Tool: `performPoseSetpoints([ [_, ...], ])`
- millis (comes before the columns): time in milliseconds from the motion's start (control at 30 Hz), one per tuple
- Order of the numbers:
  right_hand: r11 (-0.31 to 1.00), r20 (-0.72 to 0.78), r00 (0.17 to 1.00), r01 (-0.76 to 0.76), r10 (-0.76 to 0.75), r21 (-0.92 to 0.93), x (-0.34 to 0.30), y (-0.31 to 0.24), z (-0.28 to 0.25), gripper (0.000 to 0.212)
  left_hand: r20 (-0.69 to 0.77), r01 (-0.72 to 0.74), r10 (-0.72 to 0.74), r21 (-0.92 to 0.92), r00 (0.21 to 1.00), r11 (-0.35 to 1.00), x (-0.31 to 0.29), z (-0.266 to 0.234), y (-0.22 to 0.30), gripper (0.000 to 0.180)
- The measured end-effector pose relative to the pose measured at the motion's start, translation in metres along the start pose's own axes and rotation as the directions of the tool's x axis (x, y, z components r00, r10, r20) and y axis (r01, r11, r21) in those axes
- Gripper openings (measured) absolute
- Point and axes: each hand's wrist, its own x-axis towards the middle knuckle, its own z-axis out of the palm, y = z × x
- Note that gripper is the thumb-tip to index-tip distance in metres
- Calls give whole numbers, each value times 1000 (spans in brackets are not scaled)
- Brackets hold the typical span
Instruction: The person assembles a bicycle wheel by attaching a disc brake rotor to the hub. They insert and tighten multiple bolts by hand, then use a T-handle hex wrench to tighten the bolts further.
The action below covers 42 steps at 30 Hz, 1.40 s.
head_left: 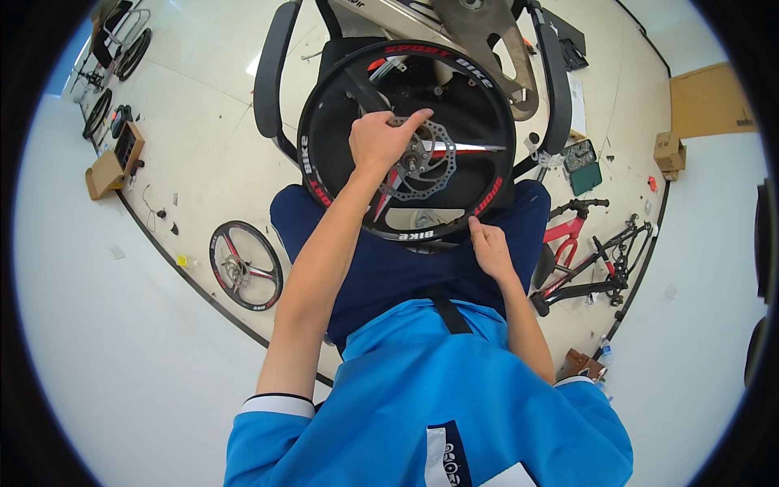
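A black three-spoke bicycle wheel with red and white lettering lies over a black chair seat, its near edge over my lap. At its hub is a silver brake disc. My left hand is closed over the disc's left side, beside a spoke, its thumb stretched across the disc's top; the curled fingers are mostly hidden. On the wheel's near right rim, my right hand pinches the edge with thumb and fingertips.
Black armrests flank the wheel, with a silver frame part beyond it. A second three-spoke wheel is on the floor at left. A red and black bicycle frame lies at right, near a green case. An open cardboard box sits far left.
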Motion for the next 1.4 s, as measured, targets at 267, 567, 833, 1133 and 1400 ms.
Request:
performPoseSetpoints([
  [267, 971, -11, 971, 238, -238, 4, 41, -57, -3, 53, -202, 190, -238, -229, 950, 955, -13, 10, -17, 82],
  [567, 963, 67, 975, 218, -210, -160, 68, -82, 25, 51, -308, 226, -344, -361, 887, 905, -33, 39, -47, 82],
  [833, 943, -22, 958, 276, -285, -184, 72, -78, 37, 53, -315, 219, -326, -330, 891, 918, -31, 37, -44, 81],
  [1133, 940, -13, 973, 218, -229, -262, 68, -86, 39, 50, -319, 225, -325, -312, 890, 923, -31, 38, -46, 80],
  [1400, 948, -43, 967, 235, -250, -215, 68, -78, 43, 51, -322, 196, -298, -313, 898, 929, -32, 38, -47, 82],
])
